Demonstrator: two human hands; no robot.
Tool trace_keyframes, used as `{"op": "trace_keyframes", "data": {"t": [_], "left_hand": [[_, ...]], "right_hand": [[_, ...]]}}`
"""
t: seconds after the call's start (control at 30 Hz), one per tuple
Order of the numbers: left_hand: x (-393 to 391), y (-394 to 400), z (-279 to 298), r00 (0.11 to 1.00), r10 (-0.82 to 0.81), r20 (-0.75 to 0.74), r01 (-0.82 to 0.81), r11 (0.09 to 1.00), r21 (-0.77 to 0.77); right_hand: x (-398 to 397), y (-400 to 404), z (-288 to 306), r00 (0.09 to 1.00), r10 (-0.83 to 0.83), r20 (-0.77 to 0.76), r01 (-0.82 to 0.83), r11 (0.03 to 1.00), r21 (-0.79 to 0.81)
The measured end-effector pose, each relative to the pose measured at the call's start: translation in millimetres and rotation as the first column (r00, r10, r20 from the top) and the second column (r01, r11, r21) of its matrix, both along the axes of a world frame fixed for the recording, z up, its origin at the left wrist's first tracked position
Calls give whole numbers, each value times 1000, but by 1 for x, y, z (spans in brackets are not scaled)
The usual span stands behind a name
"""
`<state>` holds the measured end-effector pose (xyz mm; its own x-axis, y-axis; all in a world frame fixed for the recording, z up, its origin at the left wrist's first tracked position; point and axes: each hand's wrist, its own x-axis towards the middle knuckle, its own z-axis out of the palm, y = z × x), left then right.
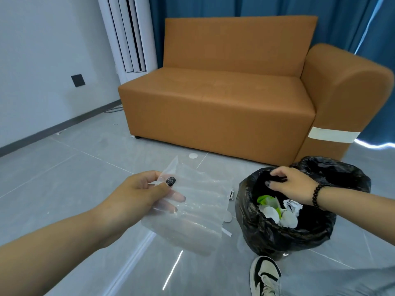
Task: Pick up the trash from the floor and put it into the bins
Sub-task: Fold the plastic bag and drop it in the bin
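My left hand [141, 193] pinches a clear plastic bag [196, 204] by its upper left corner and holds it above the floor, just left of the bin. My right hand [288, 182] grips the far rim of the black bin bag [267, 231] and holds it open. Inside the bag lie white round pieces, a green scrap and crumpled paper [277, 212]. On the floor lie a white round disc [193, 155] near the sofa, another disc [227, 216] partly behind the clear bag, a paper strip [227, 231] and a small dark scrap [232, 194].
An orange sofa [224, 99] stands straight ahead, with blue curtains [256, 7] behind it. A white standing air conditioner [130, 35] is at the back left by the wall. My shoe [264, 276] is on the grey tiled floor below the bin bag.
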<state>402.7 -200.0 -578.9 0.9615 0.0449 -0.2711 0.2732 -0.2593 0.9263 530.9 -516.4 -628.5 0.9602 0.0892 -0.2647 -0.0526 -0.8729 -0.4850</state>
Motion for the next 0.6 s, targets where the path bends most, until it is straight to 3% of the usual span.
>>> {"op": "trace_keyframes", "data": {"t": [0.1,0.2,0.27,0.43,0.6], "left_hand": [[2,-6,1,1000,-11,15,12,1000,-24],[4,-11,0,999,-31,20,32,998,-46],[4,-12,-2,999,-39,22,40,998,-58],[3,-11,-4,996,-86,27,88,992,-92],[1,-19,6,982,-151,117,160,984,-73]], "right_hand": [[-24,29,31,995,6,-101,44,873,487],[-49,52,65,984,159,-79,-66,742,667],[-62,65,79,975,222,-19,-149,713,685],[-70,80,80,942,271,199,-335,814,474],[-71,77,80,924,299,238,-374,834,406]]}}
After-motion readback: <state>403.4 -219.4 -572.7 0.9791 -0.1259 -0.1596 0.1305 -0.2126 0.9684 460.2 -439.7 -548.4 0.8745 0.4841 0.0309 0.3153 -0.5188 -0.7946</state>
